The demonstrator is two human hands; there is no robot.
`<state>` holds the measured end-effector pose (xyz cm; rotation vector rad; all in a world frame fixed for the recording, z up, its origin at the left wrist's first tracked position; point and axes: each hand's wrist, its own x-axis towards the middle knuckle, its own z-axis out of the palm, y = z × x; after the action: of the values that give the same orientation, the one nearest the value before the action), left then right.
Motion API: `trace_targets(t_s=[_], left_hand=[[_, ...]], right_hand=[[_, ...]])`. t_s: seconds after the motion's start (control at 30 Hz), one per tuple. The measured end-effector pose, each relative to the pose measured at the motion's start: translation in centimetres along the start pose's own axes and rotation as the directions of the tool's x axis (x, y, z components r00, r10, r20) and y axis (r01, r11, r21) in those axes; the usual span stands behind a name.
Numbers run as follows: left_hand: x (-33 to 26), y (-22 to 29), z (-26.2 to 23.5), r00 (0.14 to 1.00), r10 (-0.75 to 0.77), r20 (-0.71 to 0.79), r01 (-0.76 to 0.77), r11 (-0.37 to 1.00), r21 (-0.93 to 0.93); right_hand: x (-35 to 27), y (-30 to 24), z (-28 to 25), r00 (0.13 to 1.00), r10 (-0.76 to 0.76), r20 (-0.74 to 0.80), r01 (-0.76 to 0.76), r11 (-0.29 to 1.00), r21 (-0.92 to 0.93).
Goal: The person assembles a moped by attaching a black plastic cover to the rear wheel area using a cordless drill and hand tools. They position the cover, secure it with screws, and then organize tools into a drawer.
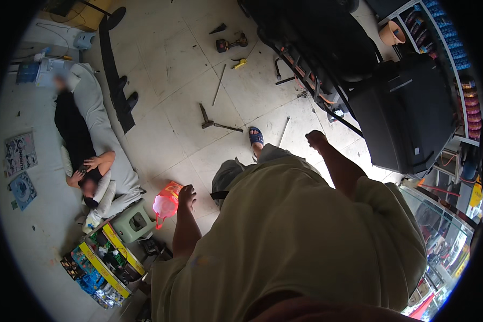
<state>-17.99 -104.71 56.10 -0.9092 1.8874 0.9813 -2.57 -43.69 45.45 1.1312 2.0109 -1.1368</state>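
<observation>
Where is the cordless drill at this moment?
In the head view, the cordless drill lies on the tiled floor near the top, slightly left of centre, between a small black object and a yellow tool.

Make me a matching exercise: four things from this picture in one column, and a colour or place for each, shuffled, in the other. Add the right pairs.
Things
1. bag
2. stool
3. drill
4. bucket

Colours and places
A. pale orange, at the upper right of the picture
B. on the floor tiles, close to a small yellow tool
C. red, next to the left hand in this view
D. pale green

Right pairs
1-C
2-D
3-B
4-A
</observation>
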Motion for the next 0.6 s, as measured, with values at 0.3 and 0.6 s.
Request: trace_targets(t_s=[0.3, 0.6], left_hand=[[8.3, 10.8, -8.0, 0.941, -0.201, 0.272, 0.091, 0.924, 0.371], [23.0, 55.8, -2.1, 0.929, 0.343, 0.139, -0.37, 0.858, 0.357]], right_hand=[[-4.7, -13.9, -2.5, 0.98, 0.064, -0.19, 0.038, 0.871, 0.489], [-14.0, -6.0, 10.8, 0.482, 0.866, 0.133, -0.373, 0.065, 0.926]])
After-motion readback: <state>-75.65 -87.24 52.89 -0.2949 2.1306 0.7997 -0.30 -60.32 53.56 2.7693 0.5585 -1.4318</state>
